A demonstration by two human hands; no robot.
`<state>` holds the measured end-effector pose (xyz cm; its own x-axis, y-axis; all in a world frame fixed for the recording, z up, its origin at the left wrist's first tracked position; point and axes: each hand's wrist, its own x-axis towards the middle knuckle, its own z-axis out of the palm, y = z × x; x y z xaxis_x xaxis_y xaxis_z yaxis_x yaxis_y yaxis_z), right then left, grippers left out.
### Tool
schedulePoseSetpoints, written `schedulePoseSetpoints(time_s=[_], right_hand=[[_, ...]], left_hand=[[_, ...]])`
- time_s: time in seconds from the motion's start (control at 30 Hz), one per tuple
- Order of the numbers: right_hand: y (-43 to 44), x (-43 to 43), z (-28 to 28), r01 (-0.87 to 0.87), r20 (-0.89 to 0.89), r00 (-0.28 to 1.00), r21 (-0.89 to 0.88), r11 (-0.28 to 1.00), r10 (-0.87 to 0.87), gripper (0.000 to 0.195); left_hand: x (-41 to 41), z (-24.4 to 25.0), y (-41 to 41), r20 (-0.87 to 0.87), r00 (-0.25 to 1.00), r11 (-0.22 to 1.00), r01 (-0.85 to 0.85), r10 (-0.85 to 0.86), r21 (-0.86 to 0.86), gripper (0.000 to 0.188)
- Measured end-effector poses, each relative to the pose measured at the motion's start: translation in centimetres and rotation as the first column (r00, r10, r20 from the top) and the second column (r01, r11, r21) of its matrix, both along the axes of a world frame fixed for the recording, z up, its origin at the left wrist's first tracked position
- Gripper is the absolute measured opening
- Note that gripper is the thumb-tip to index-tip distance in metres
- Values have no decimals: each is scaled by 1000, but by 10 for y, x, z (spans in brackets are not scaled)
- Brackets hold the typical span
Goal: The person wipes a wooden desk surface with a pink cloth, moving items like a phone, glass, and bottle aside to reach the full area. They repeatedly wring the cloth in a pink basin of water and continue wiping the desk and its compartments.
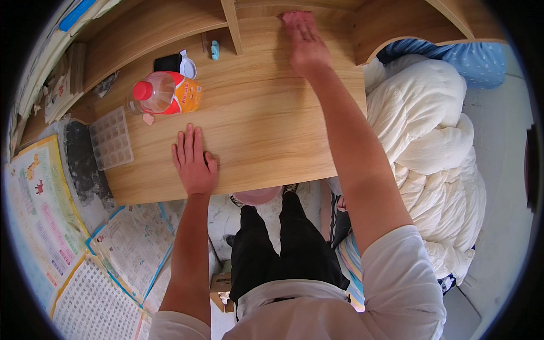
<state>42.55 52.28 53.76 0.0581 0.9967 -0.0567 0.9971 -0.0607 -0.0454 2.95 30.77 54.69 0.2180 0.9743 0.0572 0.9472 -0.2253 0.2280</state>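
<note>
My right hand (308, 46) reaches to the far side of the wooden desk (255, 127), near the back panel below the shelf. Its fingers press on what looks like a pink cloth (293, 16), mostly hidden beneath them. Palm down and fingers spread, my left hand (196, 163) rests on the near left part of the desktop with nothing in it. Beyond it lies a large plastic bottle (170, 93) with a red cap and an orange label. A small pink piece (148, 119) sits beside the bottle.
Left on the desk is a clear compartment tray (111, 138). Behind the bottle are a black object (167, 63), a white round-ended item (187, 66) and a small blue object (215, 50). A shelf divider (232, 27) meets the desktop. White bedding (425, 127) lies right; a pink basin (258, 196) is below.
</note>
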Motion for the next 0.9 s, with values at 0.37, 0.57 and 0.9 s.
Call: schedulePoseSetpoints(time_s=[0.37,0.57,0.9], right_hand=[[-55,112,-16,34,-139,990,222,974,-3,73],[-66,105,-8,1,-228,970,334,943,80,58],[-81,86,-24,3,-197,977,402,916,83,59]], left_hand=[[6,0,3,29,1000,1000,6,-6,-3,79],[3,1,0,2,1000,1000,2,-2,0,78],[0,2,0,-1,1000,1000,8,-8,12,78]])
